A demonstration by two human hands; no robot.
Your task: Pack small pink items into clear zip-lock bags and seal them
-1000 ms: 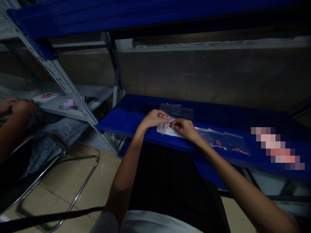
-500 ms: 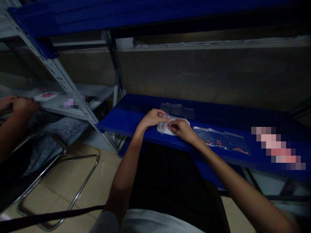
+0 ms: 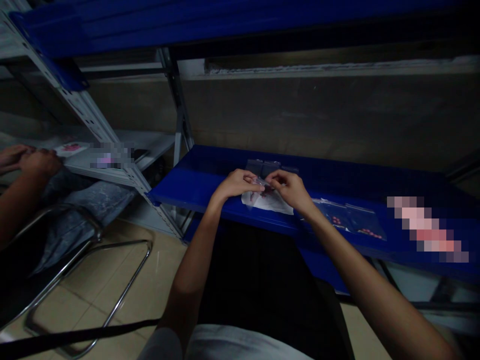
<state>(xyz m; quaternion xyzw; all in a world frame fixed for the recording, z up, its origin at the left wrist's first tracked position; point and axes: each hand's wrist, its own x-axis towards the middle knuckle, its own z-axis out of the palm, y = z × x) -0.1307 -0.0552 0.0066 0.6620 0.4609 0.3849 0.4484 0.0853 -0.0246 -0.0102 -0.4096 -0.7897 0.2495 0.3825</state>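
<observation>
My left hand (image 3: 240, 183) pinches a small clear plastic bag (image 3: 255, 194) between thumb and fingers, above a white sheet (image 3: 275, 202). Fingers of my right hand (image 3: 288, 186) are closed in a pinch by the bag's upper edge; whatever is between them is too small to make out. Some small dark reddish pieces (image 3: 265, 191) show on the sheet, partly hidden by the hands. Behind the hands lie flat clear bags (image 3: 270, 164). To the right, clear zip bags (image 3: 363, 220) hold small pink-red beads or balls (image 3: 369, 232).
The blue shelf (image 3: 198, 172) carries everything, with another blue shelf (image 3: 232, 25) overhead and a grey post (image 3: 93, 117) at left. A blurred-out pinkish item (image 3: 427, 227) lies far right. At left, another person's hands (image 3: 35, 160) are over a grey shelf (image 3: 157, 142), near a metal chair (image 3: 123, 290).
My right hand has moved up and away from the sheet's middle to the bag's upper edge, uncovering more of the sheet. My left hand stays about where it was, on the bag.
</observation>
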